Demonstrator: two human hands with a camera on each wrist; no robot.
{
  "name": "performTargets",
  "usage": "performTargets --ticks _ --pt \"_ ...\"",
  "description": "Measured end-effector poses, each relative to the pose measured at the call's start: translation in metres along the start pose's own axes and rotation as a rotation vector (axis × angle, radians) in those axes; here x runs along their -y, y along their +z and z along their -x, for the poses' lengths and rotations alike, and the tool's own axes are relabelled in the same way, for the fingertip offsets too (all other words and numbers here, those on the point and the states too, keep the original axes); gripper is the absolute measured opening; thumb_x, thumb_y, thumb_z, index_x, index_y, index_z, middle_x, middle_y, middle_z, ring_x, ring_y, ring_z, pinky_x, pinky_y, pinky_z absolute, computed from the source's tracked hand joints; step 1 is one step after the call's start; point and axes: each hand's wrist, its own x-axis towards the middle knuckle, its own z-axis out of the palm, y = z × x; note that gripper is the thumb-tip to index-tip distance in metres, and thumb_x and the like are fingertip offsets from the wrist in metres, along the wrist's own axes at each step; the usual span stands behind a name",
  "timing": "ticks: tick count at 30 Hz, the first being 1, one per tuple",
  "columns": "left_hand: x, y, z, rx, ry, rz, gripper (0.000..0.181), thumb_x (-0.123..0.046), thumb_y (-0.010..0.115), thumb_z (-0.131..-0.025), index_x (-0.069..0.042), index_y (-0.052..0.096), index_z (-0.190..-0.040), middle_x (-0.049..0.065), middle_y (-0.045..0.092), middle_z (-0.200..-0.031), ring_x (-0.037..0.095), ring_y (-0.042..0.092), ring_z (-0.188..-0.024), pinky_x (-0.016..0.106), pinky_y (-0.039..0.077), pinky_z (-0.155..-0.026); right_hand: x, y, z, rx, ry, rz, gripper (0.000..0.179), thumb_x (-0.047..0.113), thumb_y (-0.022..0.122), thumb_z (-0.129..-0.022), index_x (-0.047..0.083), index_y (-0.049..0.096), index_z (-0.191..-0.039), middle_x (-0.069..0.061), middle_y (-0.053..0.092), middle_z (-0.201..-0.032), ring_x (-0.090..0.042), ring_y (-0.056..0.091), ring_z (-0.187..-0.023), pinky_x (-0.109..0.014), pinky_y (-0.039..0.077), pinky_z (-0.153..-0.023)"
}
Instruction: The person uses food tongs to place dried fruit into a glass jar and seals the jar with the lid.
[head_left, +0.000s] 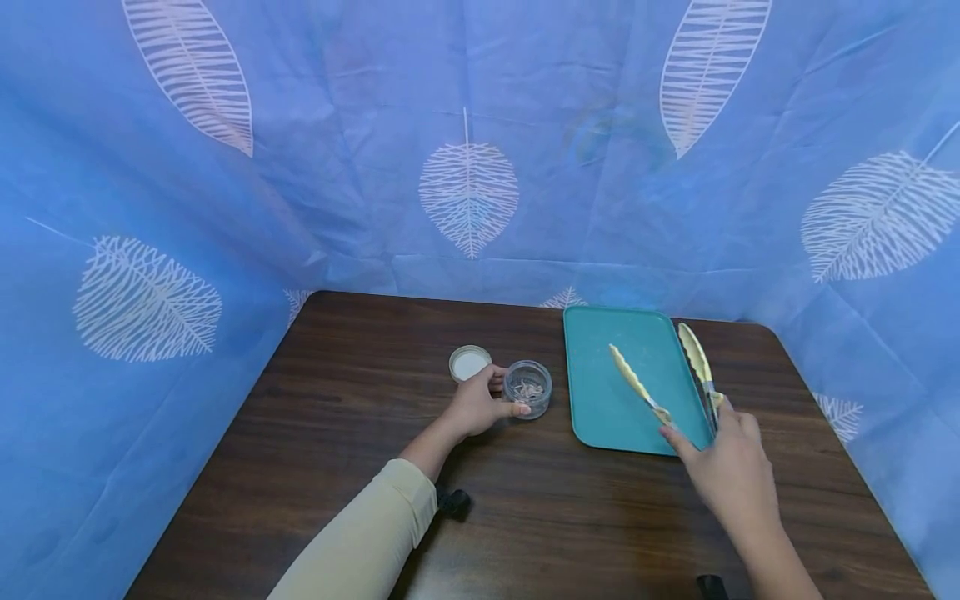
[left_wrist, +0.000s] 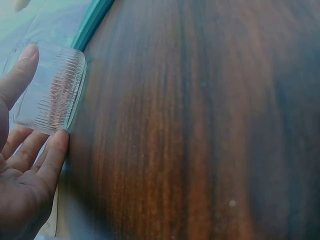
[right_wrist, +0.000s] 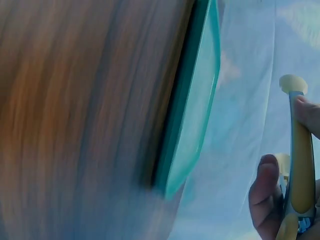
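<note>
A small clear jar (head_left: pixel 528 390) with a ribbed side stands on the dark wooden table, small pale pieces at its bottom. My left hand (head_left: pixel 480 403) holds it, thumb on the near side and fingers on the far side; the left wrist view shows the thumb and fingertips against the jar (left_wrist: pixel 55 90). Beside that hand lies a round lid (head_left: pixel 469 363) with a white inside. My right hand (head_left: pixel 733 467) grips cream-and-metal tongs (head_left: pixel 697 358), whose arms are spread wide above the teal tray's right part. In the right wrist view, thumb and fingers wrap the tongs' handle (right_wrist: pixel 301 165).
The teal tray (head_left: pixel 600 417) lies on the table's right half, just right of the jar. A blue curtain (head_left: pixel 360 167) with white leaf prints hangs behind and at both sides of the table (head_left: pixel 315 467).
</note>
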Motion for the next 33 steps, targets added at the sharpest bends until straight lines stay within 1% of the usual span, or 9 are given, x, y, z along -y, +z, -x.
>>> performTargets --ticks 4,7,10,12,16,19,22,28,33 --pt "0.002 0.0 0.0 -0.002 -0.001 0.006 0.077 -0.042 0.091 -0.09 -0.012 0.057 -0.153 0.016 0.063 -0.151 0.035 0.059 -0.144 0.054 0.053 -0.117 -0.03 -0.011 -0.01 0.031 0.139 0.008 0.107 0.052 0.073 -0.103 -0.024 0.023 -0.16 -0.047 0.043 -0.134 -0.058 0.056 -0.103 -0.063 0.052 -0.071" --pt "0.002 0.0 0.0 0.0 0.004 0.006 0.077 -0.042 0.091 -0.09 -0.012 0.057 -0.153 0.016 0.063 -0.151 0.035 0.059 -0.144 0.054 0.053 -0.117 -0.055 -0.015 -0.015 0.088 0.219 0.036 0.107 0.055 0.065 -0.106 -0.028 0.021 -0.157 -0.049 0.039 -0.133 -0.061 0.051 -0.111 -0.068 0.051 -0.079" --pt "0.002 0.0 -0.001 -0.001 0.011 0.009 0.077 -0.042 0.091 -0.09 -0.013 0.057 -0.153 0.016 0.063 -0.151 0.035 0.059 -0.144 0.054 0.054 -0.117 -0.081 -0.016 -0.02 0.135 0.258 0.075 0.111 0.061 0.058 -0.107 -0.033 0.021 -0.153 -0.05 0.038 -0.129 -0.062 0.048 -0.113 -0.07 0.049 -0.087" --pt "0.002 0.0 0.0 -0.002 0.011 0.007 0.077 -0.042 0.091 -0.09 -0.013 0.057 -0.153 0.016 0.063 -0.151 0.035 0.059 -0.144 0.054 0.054 -0.117 -0.098 -0.015 -0.022 0.164 0.277 0.103 0.114 0.066 0.053 -0.107 -0.035 0.023 -0.15 -0.052 0.039 -0.127 -0.064 0.044 -0.117 -0.072 0.046 -0.095" --pt "0.002 0.0 0.0 -0.002 0.012 0.003 0.077 -0.042 0.091 -0.09 -0.013 0.057 -0.152 0.015 0.063 -0.151 0.035 0.059 -0.144 0.054 0.054 -0.117 -0.119 -0.014 -0.021 0.202 0.311 0.141 0.112 0.068 0.05 -0.108 -0.039 0.035 -0.136 -0.053 0.045 -0.119 -0.066 0.043 -0.118 -0.075 0.039 -0.104" --pt "0.002 0.0 -0.001 0.001 0.011 0.004 0.076 -0.043 0.091 -0.09 -0.013 0.057 -0.152 0.015 0.063 -0.151 0.035 0.059 -0.144 0.054 0.054 -0.117 -0.128 -0.011 -0.019 0.238 0.328 0.172 0.108 0.068 0.048 -0.109 -0.039 0.042 -0.123 -0.05 0.049 -0.11 -0.065 0.046 -0.113 -0.073 0.041 -0.101" --pt "0.003 0.0 -0.002 0.005 0.01 0.006 0.077 -0.043 0.09 -0.091 -0.013 0.057 -0.153 0.015 0.063 -0.151 0.034 0.059 -0.144 0.053 0.054 -0.117 -0.132 -0.008 -0.018 0.284 0.331 0.211 0.106 0.068 0.045 -0.109 -0.038 0.044 -0.116 -0.047 0.051 -0.104 -0.062 0.048 -0.109 -0.069 0.044 -0.095" --pt "0.003 -0.001 -0.002 0.009 0.014 0.015 0.076 -0.041 0.09 -0.091 -0.013 0.056 -0.153 0.015 0.063 -0.151 0.035 0.059 -0.145 0.054 0.053 -0.117 -0.132 -0.005 -0.018 0.364 0.358 0.281 0.099 0.065 0.047 -0.109 -0.034 0.047 -0.11 -0.044 0.051 -0.103 -0.059 0.047 -0.108 -0.064 0.047 -0.094" --pt "0.002 -0.002 -0.001 0.015 0.015 0.01 0.077 -0.04 0.09 -0.092 -0.013 0.055 -0.156 0.015 0.062 -0.152 0.035 0.058 -0.145 0.055 0.053 -0.118 -0.128 -0.004 -0.016 0.382 0.371 0.284 0.098 0.063 0.05 -0.109 -0.034 0.047 -0.112 -0.047 0.05 -0.107 -0.061 0.047 -0.108 -0.064 0.047 -0.095"
